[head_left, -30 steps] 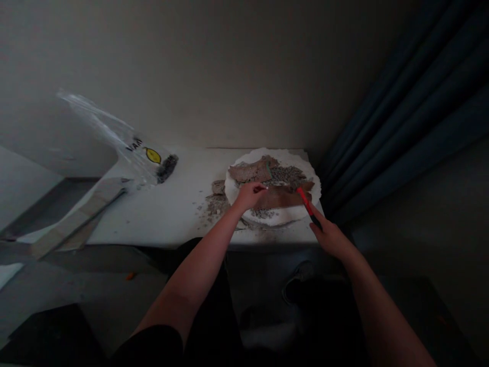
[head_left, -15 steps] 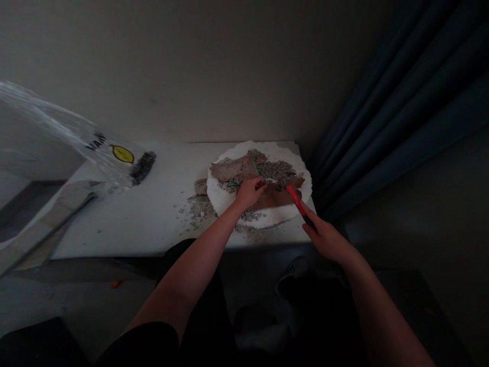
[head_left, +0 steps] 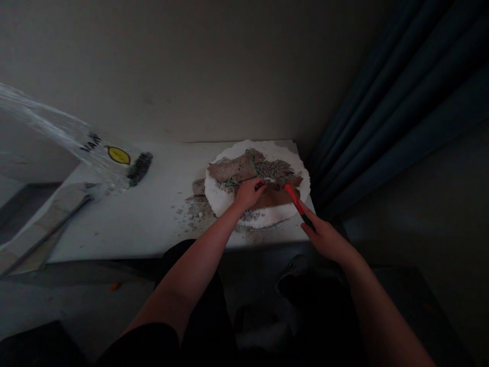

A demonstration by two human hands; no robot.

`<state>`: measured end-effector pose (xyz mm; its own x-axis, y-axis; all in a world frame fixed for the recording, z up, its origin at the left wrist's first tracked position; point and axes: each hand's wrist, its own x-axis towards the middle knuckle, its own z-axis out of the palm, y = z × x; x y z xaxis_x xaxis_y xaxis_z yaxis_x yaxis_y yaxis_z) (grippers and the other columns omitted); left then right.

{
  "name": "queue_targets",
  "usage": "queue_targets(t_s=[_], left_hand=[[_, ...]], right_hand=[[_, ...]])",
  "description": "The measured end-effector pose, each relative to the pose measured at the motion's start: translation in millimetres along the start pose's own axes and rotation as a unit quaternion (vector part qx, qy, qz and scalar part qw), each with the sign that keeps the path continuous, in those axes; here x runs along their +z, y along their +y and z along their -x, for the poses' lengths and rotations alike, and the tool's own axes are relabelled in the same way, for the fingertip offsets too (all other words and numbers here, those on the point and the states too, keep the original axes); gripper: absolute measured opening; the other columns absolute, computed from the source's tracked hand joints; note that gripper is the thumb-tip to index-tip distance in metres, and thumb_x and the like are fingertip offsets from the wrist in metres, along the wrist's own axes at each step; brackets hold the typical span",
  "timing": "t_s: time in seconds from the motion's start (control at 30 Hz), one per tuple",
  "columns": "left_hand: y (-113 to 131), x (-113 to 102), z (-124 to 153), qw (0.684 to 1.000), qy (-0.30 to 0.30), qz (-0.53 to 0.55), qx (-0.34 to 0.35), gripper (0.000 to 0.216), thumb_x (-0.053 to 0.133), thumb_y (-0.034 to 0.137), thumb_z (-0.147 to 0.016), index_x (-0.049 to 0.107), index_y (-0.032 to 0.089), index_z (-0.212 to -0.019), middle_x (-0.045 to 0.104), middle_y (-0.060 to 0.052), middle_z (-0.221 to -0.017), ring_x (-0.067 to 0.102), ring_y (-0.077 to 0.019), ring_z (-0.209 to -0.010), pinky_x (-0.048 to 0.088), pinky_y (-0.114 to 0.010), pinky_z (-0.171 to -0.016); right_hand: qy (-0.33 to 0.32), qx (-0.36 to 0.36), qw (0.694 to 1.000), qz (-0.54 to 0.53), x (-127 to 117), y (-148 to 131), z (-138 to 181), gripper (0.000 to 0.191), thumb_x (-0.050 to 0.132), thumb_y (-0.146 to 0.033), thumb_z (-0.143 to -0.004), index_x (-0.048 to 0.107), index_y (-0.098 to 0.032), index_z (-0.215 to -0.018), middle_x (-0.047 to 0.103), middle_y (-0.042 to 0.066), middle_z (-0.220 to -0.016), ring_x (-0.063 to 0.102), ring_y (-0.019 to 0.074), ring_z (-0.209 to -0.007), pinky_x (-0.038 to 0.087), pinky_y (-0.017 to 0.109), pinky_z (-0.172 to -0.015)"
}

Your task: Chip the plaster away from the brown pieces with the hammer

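Observation:
My right hand [head_left: 324, 235] is wrapped round the black grip of a hammer [head_left: 292, 195] with a red shaft. The hammer's far end is dark and hard to make out among the debris. My left hand [head_left: 250, 192] is closed in a pinch just left of that end; what its fingers hold is hidden. Both hands are over a rough-edged white slab [head_left: 275, 218]. On it lie a brown sheet [head_left: 277, 199] nearest me, a cracked brownish piece [head_left: 233, 169] with green edging at the back left, and grey rubble [head_left: 277, 169].
Crumbs and a grey chunk [head_left: 198, 187] lie left of the slab on the white table [head_left: 153, 214]. Further left, a clear plastic bag [head_left: 118, 154] with a yellow logo holds dark bits. Dark curtains [head_left: 385, 112] hang at the right, and a wall stands behind.
The view has shifted slightly, moving the whole scene a little left. My hands and the hammer stay nearly in the same place over the slab.

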<state>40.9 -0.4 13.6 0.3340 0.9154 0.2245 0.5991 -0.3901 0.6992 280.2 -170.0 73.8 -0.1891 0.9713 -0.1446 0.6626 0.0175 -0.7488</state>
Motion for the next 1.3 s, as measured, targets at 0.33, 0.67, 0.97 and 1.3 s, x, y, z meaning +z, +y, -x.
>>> queue_targets(t_s=[0.33,0.67,0.97,1.3], left_hand=[[-3.3,5.5,2.7,0.995,0.022,-0.069,0.068,0.012,0.058,0.022,-0.095,0.069,0.017,-0.092,0.062,-0.009,-0.116,0.065,-0.0198,-0.099,0.052,-0.033,-0.093],[-1.2,5.8,5.7,0.994,0.015,-0.093,0.051,0.018,0.054,0.026,-0.097,0.069,0.017,-0.094,0.062,-0.010,-0.118,0.066,-0.0224,-0.099,0.053,-0.033,-0.089],[-3.8,6.7,3.5,0.993,0.008,-0.108,0.054,0.019,0.053,0.027,-0.097,0.068,0.016,-0.098,0.063,-0.011,-0.114,0.065,-0.0240,-0.100,0.052,-0.035,-0.091],[4.2,4.2,7.3,0.993,0.010,-0.116,0.033,0.019,0.053,0.027,-0.096,0.068,0.015,-0.095,0.065,-0.012,-0.113,0.066,-0.0233,-0.092,0.052,-0.032,-0.083]], right_hand=[[0.022,0.008,1.000,0.000,1.2,-6.5,2.0,0.069,0.046,-0.028,-0.099,0.023,-0.030,-0.164,0.053,0.011,-0.152,0.054,0.0341,-0.136,0.045,0.057,-0.108],[0.100,-0.078,0.991,-0.035,0.2,-38.3,7.0,0.067,0.045,-0.030,-0.101,0.023,-0.025,-0.164,0.042,0.007,-0.161,0.041,0.0261,-0.147,0.037,0.050,-0.118],[0.078,-0.045,0.996,-0.025,13.2,-27.4,2.3,0.068,0.049,-0.028,-0.098,0.027,-0.028,-0.163,0.059,0.009,-0.146,0.057,0.0293,-0.133,0.044,0.049,-0.110],[0.059,-0.047,0.997,-0.011,14.0,-41.9,3.6,0.068,0.046,-0.027,-0.099,0.024,-0.026,-0.164,0.062,0.014,-0.142,0.069,0.0278,-0.109,0.050,0.045,-0.099]])
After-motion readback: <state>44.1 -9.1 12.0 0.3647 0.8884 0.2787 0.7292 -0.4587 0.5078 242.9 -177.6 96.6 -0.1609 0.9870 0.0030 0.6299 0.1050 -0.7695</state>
